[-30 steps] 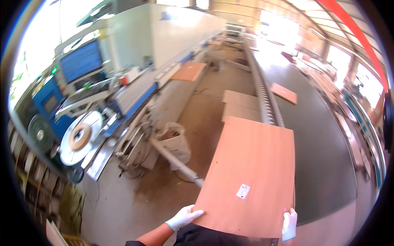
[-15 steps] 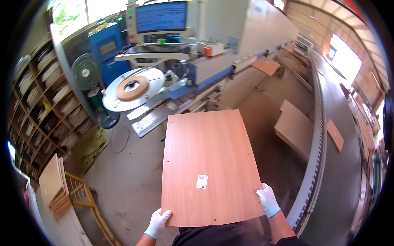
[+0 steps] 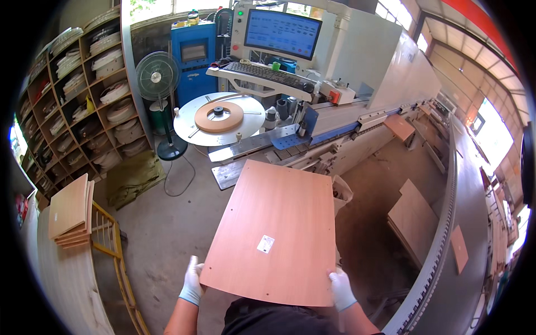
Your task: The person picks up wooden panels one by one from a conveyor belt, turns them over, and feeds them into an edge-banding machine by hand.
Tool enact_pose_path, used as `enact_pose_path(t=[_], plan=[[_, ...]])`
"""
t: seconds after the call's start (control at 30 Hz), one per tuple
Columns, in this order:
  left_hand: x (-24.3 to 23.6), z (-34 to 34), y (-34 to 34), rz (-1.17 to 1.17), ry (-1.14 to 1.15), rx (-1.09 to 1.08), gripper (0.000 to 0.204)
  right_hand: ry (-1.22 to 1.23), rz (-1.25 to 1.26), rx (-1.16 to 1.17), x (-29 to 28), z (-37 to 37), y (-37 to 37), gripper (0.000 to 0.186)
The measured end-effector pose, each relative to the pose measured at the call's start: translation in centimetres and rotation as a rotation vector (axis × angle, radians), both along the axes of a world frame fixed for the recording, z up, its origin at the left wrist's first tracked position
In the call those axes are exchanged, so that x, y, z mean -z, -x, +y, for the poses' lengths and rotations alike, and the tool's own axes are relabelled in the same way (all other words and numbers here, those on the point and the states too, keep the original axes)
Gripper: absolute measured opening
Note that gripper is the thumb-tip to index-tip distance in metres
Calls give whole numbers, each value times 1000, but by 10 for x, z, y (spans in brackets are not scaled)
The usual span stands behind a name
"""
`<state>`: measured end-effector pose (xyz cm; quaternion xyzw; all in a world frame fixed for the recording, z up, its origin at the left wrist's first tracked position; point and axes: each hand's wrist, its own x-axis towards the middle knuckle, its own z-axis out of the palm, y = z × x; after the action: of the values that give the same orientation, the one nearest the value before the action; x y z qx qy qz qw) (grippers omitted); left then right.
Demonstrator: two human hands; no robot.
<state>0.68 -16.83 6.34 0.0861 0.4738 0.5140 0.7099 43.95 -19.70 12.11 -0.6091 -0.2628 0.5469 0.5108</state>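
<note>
Grey concrete floor [image 3: 153, 223] spreads out on the near side of a round white disc [image 3: 254, 114], which bears a brown coil [image 3: 234, 118] lying flat. Just left of the disc stands a fan [image 3: 158, 76], and farther left a pigeonhole shelf [image 3: 109, 81] is packed with pale rolls. Behind the disc is a blue cabinet [image 3: 192, 42]; behind it to the right are a dark keyboard [image 3: 254, 75] and a lit screen [image 3: 283, 32]. On the near side of the disc, a little to its right, is a large reddish-brown wood panel [image 3: 279, 218], dotted with small dark holes near its edges and bearing a white label [image 3: 265, 244]. At the panel's end farthest from the disc, the left hand [image 3: 192, 283] grasps the left corner, thumb raised, its other fingers mostly hidden; the right hand [image 3: 340, 289] grips the right corner, its fingers partly out of sight beneath. Well to the near left of the disc, a counter [image 3: 70, 285] carries a stack of boards [image 3: 70, 209]. Far to the near right of the disc, more boards [image 3: 413, 218] lie low, beside a long dark conveyor [image 3: 469, 279].
</note>
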Motion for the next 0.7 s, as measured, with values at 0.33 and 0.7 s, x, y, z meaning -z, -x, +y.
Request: enact_pose_path(t=[0.33,0.7], plan=[[-18,-63,-90,-477,-26,24,94,242,513,-47,60,-11,89,33],[42,-110,-66,-1,60,-112,65,703,925,-603,79,7,152,53]])
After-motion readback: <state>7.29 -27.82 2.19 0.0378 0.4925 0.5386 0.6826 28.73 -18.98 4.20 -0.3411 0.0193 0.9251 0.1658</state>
